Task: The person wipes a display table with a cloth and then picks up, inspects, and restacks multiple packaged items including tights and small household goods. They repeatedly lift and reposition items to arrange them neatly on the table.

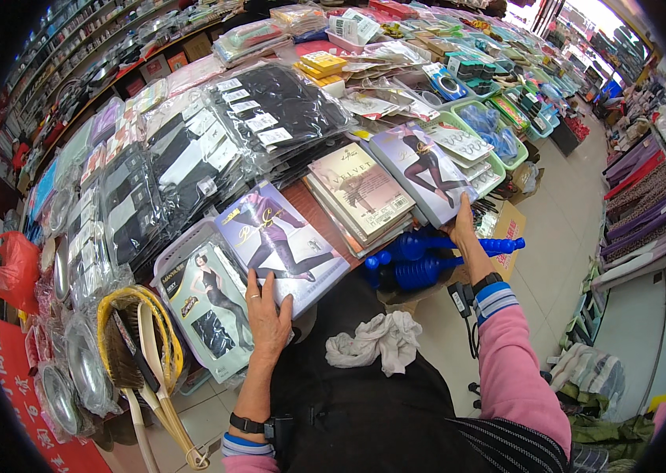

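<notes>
My left hand (271, 317) is open, its fingers stretched out against the front corner of a purple tights package (274, 244), beside the green-grey tights package (205, 303). That second package lies in a pale basket (178, 246). At the right, my right hand (463, 229) grips the near edge of another purple tights package (420, 169), which seems to lie on a stack. Its fingers are partly hidden beneath the edge. Between the two purple packages sits a pile of beige stocking packages (360, 189) on a reddish-brown board.
Blue plastic-handled items (420, 264) jut out below my right hand. Black clothing in clear bags (278, 106) is piled behind. Brushes and wooden handles (148, 339) stand at the left. A green basket (491, 169) borders the tiled aisle (550, 244). A crumpled white cloth (376, 343) lies against my dark apron.
</notes>
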`<state>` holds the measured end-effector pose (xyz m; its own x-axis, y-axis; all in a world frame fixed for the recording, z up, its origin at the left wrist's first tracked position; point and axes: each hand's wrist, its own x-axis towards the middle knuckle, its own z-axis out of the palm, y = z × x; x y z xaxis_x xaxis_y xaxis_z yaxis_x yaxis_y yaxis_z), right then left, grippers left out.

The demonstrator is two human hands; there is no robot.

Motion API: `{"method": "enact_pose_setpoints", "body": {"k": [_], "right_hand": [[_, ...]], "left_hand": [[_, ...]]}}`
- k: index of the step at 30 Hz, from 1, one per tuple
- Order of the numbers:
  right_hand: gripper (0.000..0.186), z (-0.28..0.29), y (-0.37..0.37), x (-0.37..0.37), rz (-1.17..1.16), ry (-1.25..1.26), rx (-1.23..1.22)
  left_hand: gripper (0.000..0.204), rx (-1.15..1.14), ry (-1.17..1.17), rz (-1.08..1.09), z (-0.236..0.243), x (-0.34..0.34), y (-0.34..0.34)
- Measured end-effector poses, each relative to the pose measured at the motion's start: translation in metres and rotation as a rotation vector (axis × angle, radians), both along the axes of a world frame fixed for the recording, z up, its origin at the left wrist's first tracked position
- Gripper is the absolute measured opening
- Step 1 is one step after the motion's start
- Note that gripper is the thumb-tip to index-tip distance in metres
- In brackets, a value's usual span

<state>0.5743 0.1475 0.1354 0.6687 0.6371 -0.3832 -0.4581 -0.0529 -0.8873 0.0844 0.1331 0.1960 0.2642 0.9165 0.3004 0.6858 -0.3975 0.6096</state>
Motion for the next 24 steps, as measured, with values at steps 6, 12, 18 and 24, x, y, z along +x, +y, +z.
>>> {"method": "enact_pose_setpoints", "body": {"k": [6, 12, 18, 24], "right_hand": [[0.061, -0.016, 0.005, 0.006, -0.055, 0.032, 0.076], [0.059, -0.021, 0.004, 0.009, -0.195, 0.044, 0.059], [0.061, -0.018, -0.002, 0.010, -0.195, 0.043, 0.026], [0.062, -0.014, -0.004, 0.009, -0.240, 0.020, 0.058]], "left_hand": [[0.054, -0.003, -0.012, 0.001, -0.001, -0.001, 0.000], [0.054, -0.008, -0.023, 0.006, -0.001, -0.001, 0.001], [0.054, 0.001, -0.017, -0.004, 0.000, -0.001, 0.001], [0.054, -0.014, -0.019, 0.001, 0.002, -0.001, 0.001]]}}
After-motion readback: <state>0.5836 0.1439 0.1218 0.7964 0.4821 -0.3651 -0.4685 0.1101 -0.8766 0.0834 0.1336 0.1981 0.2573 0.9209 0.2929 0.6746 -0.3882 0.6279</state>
